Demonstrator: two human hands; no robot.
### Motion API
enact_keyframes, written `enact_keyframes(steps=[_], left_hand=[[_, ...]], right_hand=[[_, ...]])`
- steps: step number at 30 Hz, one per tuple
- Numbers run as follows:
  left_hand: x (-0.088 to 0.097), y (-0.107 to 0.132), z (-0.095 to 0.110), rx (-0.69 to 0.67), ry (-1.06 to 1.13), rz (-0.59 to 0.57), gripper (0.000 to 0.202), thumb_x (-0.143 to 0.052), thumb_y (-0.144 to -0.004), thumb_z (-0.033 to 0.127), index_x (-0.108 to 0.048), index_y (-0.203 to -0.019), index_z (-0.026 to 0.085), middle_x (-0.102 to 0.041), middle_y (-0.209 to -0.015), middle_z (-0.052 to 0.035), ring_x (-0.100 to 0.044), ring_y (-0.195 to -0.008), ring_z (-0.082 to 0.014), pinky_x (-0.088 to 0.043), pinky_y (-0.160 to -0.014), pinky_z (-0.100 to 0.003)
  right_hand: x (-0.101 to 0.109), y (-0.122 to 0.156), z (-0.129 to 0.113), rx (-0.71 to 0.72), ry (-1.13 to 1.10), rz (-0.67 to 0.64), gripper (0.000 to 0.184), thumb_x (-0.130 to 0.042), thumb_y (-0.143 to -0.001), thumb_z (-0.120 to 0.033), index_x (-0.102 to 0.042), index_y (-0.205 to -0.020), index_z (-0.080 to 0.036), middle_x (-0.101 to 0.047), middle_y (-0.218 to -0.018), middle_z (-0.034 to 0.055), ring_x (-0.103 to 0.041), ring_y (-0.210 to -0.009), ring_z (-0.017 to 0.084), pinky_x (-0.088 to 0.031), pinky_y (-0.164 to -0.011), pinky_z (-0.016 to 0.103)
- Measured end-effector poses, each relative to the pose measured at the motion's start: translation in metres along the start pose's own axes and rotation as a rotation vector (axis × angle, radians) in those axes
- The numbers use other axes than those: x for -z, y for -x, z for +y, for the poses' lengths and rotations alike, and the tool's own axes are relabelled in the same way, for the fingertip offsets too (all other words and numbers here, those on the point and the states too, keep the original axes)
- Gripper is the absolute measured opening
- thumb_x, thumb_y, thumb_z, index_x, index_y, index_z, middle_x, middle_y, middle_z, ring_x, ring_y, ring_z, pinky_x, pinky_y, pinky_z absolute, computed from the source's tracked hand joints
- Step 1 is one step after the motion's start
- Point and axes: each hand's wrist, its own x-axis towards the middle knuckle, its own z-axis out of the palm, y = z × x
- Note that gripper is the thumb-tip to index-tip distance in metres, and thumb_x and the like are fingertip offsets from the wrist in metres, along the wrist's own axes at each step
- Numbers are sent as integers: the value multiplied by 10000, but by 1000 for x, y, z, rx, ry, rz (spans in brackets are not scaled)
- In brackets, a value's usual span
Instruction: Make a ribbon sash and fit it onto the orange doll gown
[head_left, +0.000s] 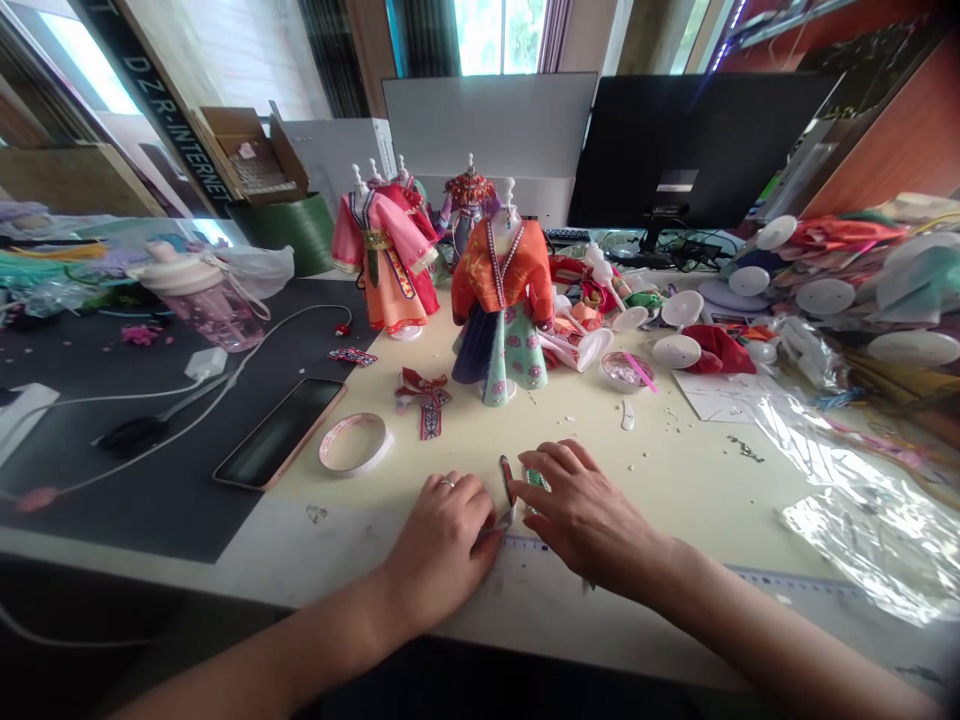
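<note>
A narrow dark strip with a reddish edge (506, 478) lay on the cream work surface (577, 420) between the two hands, beside a green, bead-edged piece (536, 478). The left hand (450, 530), fingers curled, met the strip's whitish lower end; the right hand (589, 510) arched over the green piece, its bent fingers partly covering it. Whether either hand gripped anything could not be told. A ruler (795, 580) with printed graduations ran beneath the right forearm, which hid its middle. Beyond stood a ring-shaped tape roll (379, 455), a patterned woven-ribbon bow (431, 400) and a miniature orange jacket (502, 275) above a flared, floral-panelled skirt (517, 350). To the right, glossy crumpled plastic film (877, 545) spread toward blurred fabric heaps (847, 235), cut off by the frame.
</note>
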Motion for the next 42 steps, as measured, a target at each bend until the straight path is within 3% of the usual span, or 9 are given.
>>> enact_keyframes(steps=[6, 10, 14, 17, 19, 22, 27, 33, 42], left_hand=[[-4, 2, -1, -110, -59, 141, 172, -481, -840, 83, -531, -694, 158, -547, -708, -23, -488, -698, -164, -409, -679, -329], [2, 5, 2, -306, -179, 265, 204, -430, -828, 0, -557, -762, 146, -570, -709, -30, -495, -698, -157, -430, -802, -388], [12, 8, 9, -542, -268, 259, 239, -393, -822, -12, -590, -850, 120, -616, -800, -67, -532, -766, -179, -407, -900, -445], [18, 9, 13, -652, -189, 171, 174, -450, -831, 58, -600, -903, 109, -627, -829, -73, -543, -774, -188, -422, -882, -437], [20, 9, 13, -652, -31, 143, 133, -494, -840, 134, -592, -925, 106, -625, -818, -68, -540, -765, -184, -442, -835, -410], [21, 6, 10, -510, 153, 191, 96, -500, -850, 152, -584, -886, 122, -616, -787, -62, -526, -757, -176, -448, -771, -369], [13, -3, 0, -319, 49, 207, 160, -501, -879, 182, -612, -985, 133, -643, -936, -91, -532, -855, -206, -438, -810, -372], [0, -10, -5, -340, -80, 80, 371, -497, -896, 400, -610, -1100, 112, -622, -1120, -136, -513, -1035, -283, -406, -912, -451], [3, -11, -15, -439, -59, 4, 316, -460, -917, 344, -609, -1113, 147, -620, -1161, -120, -507, -1084, -273, -358, -962, -477]], right_hand=[[-11, 2, 3, -3, -9, 42, 216, -499, -865, -162, -627, -1038, -173, -593, -1103, 120, -469, -1063, 248, -391, -930, 436], [-13, 4, 3, -3, -9, 55, 247, -490, -860, -135, -623, -1065, -166, -589, -1124, 123, -461, -1078, 252, -382, -940, 434], [-15, 4, 4, -10, -30, 50, 242, -502, -842, -112, -632, -1037, -170, -585, -1123, 125, -463, -1078, 253, -377, -946, 439], [-15, 5, 4, -15, -70, 42, 226, -502, -837, -113, -637, -1007, -177, -589, -1116, 121, -473, -1058, 250, -380, -941, 443], [-12, 5, 5, -11, -101, 60, 257, -492, -837, -106, -628, -1042, -183, -591, -1137, 117, -476, -1064, 247, -387, -937, 442], [-6, 6, 7, -24, -140, 106, 308, -484, -838, -98, -602, -1110, -182, -611, -1130, 112, -501, -1054, 235, -410, -920, 435], [6, 9, 14, -88, -146, 125, 245, -503, -845, -114, -614, -1054, -176, -642, -1069, 98, -533, -1009, 236, -439, -884, 433], [9, 30, 18, -112, -113, 73, 230, -492, -861, -114, -606, -1052, -175, -659, -996, 84, -544, -952, 226, -446, -860, 432], [1, 42, 14, -62, -49, 51, 233, -514, -853, -128, -605, -1064, -166, -645, -1094, 91, -554, -992, 231, -472, -865, 424]])
